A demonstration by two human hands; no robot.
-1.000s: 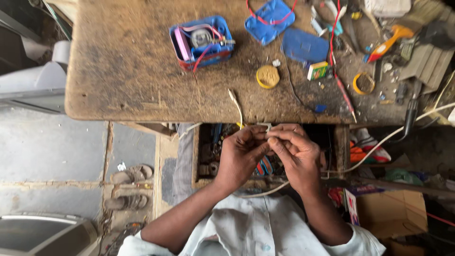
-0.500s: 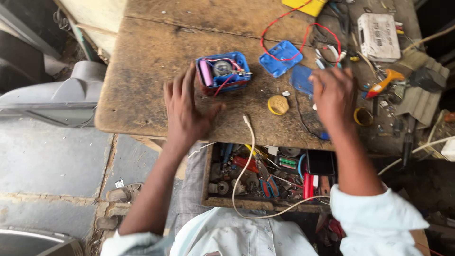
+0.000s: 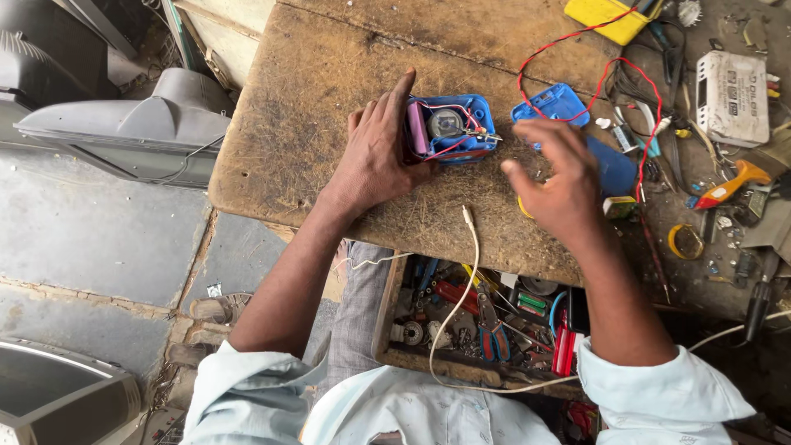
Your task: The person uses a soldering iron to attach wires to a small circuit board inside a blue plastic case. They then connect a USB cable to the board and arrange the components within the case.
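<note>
Head view | my left hand (image 3: 375,156), spread, steadies blue casing (image 3: 451,129): light, brittle, wires exposed, grip outer walls | right hand (image 3: 554,183) open, hovering.

A worn wooden workbench (image 3: 313,140) carries an opened blue device (image 3: 449,129) with its separate blue cover (image 3: 550,105) just beside it. Further right lie a yellow meter (image 3: 606,15), a white box (image 3: 732,86), an orange-handled tool (image 3: 731,185) and red wires (image 3: 568,45); a white cable (image 3: 471,239) trails off the front edge
</note>
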